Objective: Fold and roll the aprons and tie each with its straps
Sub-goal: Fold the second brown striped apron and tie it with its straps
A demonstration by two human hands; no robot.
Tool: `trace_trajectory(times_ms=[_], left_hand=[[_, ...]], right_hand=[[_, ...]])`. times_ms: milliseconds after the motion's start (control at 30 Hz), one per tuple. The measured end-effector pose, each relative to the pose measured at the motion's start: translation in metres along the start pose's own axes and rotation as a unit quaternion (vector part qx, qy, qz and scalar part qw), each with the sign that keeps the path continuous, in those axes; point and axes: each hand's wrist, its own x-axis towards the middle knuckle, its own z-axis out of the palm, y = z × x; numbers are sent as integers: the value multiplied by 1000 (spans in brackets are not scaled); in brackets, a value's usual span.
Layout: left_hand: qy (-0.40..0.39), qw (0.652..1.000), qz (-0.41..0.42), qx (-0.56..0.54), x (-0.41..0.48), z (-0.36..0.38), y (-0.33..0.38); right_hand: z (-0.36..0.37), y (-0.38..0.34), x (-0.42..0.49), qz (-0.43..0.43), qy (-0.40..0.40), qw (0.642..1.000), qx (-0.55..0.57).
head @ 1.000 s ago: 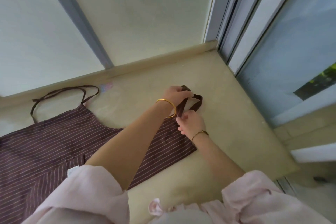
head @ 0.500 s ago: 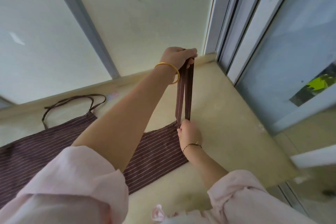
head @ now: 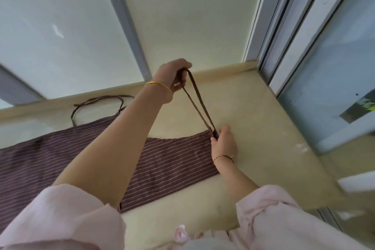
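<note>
Apron point(head: 172, 158): one, dark brown with thin pale stripes; spread flat over the left part of the ledge point(head: 253, 117), running from the left border of view to the right hand point(head: 224, 144); partly covered by the left forearm.
Waist strap point(head: 197, 105): one, doubled into two runs; pulled taut and raised off the ledge, from the apron's far right corner up to the left hand point(head: 172, 73); close together at the bottom, spread apart toward the top.
Left hand grip: held high over the ledge's far edge; curled round the upper bend of the waist strap, clamped on it.
Right hand grip: low at the apron's far right corner; pinches both runs together just where they leave the cloth; touching the ledge or just above it, cannot tell which.
Neck loop point(head: 91, 101): one, lying slack on the ledge close to its far edge, joined to the apron's far side, left of the left forearm.
Bangle point(head: 160, 86): one, gold, round the left wrist.
Bracelet point(head: 223, 156): one, thin, round the right wrist.
Sleeves point(head: 60, 215): two, pale pink, pushed up the forearms, at the bottom of view.
Ledge: beige, with a low raised lip along the far edge.
Panels point(head: 60, 36): two large pale ones behind the far edge, split by a slanting grey bar.
Sliding frame point(head: 284, 26): grey and white rails rising from the ledge's far right corner, with glass along the right edge.
Counts: one apron, two straps, two hands, two wrist bands, two sleeves.
</note>
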Motion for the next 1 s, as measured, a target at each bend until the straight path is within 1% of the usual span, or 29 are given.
trace_trajectory(times_ms=[33,133,200,233,300,367,400,433,467,533,567,633,733,800,867,933,1000], left_hand=[[10,1000,-13,3,-1,-12,-3],[24,996,-52,68,-4,-56,-23],[8,986,-108,125,-5,-86,-46],[-4,975,-142,169,-6,-101,-59],[-24,940,-212,266,-9,-126,-86],[-49,887,-268,374,-15,-142,-108],[-66,861,-283,418,-19,-146,-116],[-76,845,-288,444,-22,-148,-125],[-78,840,-288,453,-24,-148,-131],[-74,841,-280,457,-25,-146,-140],[-75,840,-274,461,-26,-144,-143],[-80,840,-261,469,-25,-139,-145],[-96,835,-244,485,-24,-136,-147],[-100,829,-234,498,-25,-136,-147],[-104,829,-224,501,-26,-136,-147],[-109,837,-221,488,-26,-138,-145],[-111,849,-232,461,-27,-140,-143]], right_hand=[[0,0,0,-9,2,1000,-8],[3,1,-1,-18,8,1000,-20],[4,2,-1,-15,7,1000,-17],[5,2,-1,-13,5,1000,-18],[5,3,0,-10,0,1000,-22],[5,3,1,-9,0,1000,-21],[5,3,1,-11,1,1000,-20],[5,3,0,-15,1,1000,-21],[5,2,0,-19,2,1000,-16],[2,-1,-2,-41,6,999,-9],[0,-3,-2,-66,9,998,-19],[-5,-11,-2,-147,7,985,-88],[-10,-23,3,-287,-31,937,-196],[-9,-29,7,-343,-62,906,-241],[-8,-32,12,-380,-83,880,-272],[-11,-34,16,-395,-107,867,-284],[-16,-36,21,-404,-148,856,-286]])
